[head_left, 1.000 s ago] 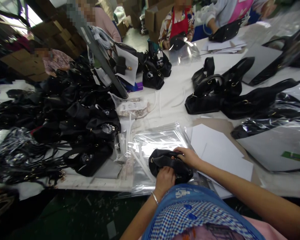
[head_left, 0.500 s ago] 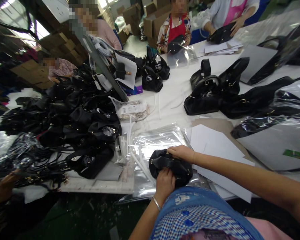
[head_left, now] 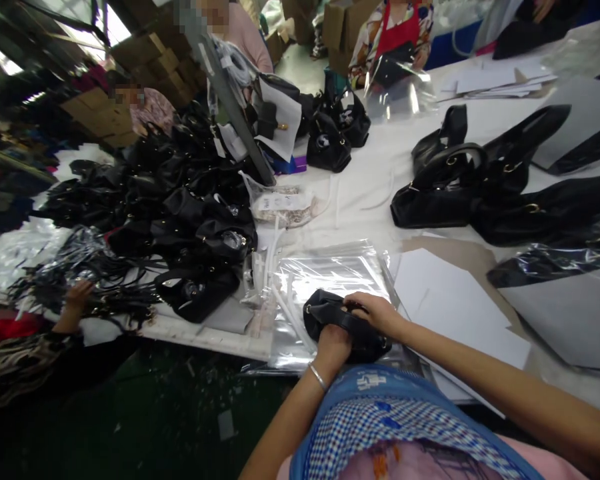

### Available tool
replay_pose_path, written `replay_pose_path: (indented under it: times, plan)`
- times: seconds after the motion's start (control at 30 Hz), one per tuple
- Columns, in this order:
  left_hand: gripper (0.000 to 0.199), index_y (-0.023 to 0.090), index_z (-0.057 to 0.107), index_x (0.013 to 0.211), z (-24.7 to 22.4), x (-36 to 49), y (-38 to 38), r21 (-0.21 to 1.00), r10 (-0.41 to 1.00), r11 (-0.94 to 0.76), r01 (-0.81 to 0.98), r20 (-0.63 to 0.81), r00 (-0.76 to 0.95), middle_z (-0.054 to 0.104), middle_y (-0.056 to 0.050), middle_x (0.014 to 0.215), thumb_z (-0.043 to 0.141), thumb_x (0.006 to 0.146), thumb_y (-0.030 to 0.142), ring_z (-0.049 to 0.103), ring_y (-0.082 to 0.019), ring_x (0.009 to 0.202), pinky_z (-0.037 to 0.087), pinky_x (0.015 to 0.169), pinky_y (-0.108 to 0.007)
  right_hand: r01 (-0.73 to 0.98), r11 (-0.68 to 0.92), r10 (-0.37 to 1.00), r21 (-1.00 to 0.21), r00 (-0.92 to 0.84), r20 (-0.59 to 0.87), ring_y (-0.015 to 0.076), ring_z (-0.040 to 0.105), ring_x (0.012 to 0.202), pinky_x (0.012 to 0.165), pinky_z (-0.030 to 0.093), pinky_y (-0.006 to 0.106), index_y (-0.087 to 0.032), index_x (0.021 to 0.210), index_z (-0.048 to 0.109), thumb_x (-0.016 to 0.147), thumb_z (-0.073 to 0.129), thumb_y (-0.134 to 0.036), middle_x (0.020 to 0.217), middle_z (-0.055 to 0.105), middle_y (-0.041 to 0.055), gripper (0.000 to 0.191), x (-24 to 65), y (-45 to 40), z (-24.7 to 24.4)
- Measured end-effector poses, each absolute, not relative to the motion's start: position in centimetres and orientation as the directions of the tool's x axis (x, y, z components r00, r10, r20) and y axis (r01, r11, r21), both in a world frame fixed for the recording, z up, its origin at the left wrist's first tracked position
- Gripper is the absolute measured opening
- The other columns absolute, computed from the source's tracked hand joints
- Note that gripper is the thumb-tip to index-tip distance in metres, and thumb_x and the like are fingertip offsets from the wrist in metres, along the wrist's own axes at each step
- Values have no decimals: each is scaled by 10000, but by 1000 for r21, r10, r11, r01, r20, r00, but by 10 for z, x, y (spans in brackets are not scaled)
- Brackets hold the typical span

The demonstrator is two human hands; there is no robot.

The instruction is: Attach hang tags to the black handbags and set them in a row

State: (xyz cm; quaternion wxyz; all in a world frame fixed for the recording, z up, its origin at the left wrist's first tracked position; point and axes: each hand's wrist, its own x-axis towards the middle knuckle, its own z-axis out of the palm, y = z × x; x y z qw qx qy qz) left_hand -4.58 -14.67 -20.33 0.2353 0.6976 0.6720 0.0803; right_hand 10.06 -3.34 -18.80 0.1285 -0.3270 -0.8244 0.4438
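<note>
A small black handbag with gold-coloured rings rests on a stack of clear plastic bags at the table edge, close against my apron. My left hand, with a silver bangle at the wrist, reaches into the bag's opening, and its fingers are hidden inside. From the other side, my right hand grips the bag's upper rim with curled fingers. White paper sheets lie on brown card to the right of the bag. White strips and a bag of small parts lie beyond on the left.
A heap of black handbags covers the left side of the table. More black handbags stand at the right, near wrapped ones. A grey post rises from the table. Co-workers are across the table; another's hand is at far left.
My left hand has gone deeper into the handbag's opening. My right hand has shifted slightly along the rim, its fingers more curled. The view has swung, moving the surroundings.
</note>
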Motion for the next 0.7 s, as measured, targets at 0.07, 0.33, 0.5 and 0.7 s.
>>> replay_pose_path:
  times: [0.07,0.33,0.5,0.7]
  plan:
    - [255,139,652,1090,-190,-52,-162,499,984,1,867,-156,88,704,-111,1018,496,892,179,645,-236,982,527,890,-359,369,442,617,-818,-786,-22,228,559,1161,973,464,382,-250,1294,541,862,511,-231,1372,525,83,434,106,-33,-191]
    - [517,171,675,885,-151,-63,-215,508,770,632,585,-503,-393,693,-44,780,461,859,642,643,-185,734,474,651,-271,362,512,480,-779,-872,-89,278,496,1240,1023,434,475,-297,1420,422,885,505,-295,1371,514,86,541,107,-19,-194]
    - [702,144,702,699,-171,-59,-197,462,648,739,490,-687,-330,687,-86,664,303,875,695,646,-206,693,406,587,-270,361,410,427,-838,-887,-174,289,392,1354,1115,340,472,-260,1489,287,862,548,-383,1498,384,92,690,102,-18,-207]
    - [474,139,710,809,-180,-59,-187,477,708,699,533,-564,-424,723,-92,795,410,903,493,654,-193,740,374,592,-264,444,201,430,-873,-841,-328,311,452,1314,1092,387,457,-257,1479,303,825,599,-528,1480,433,67,766,107,-26,-223]
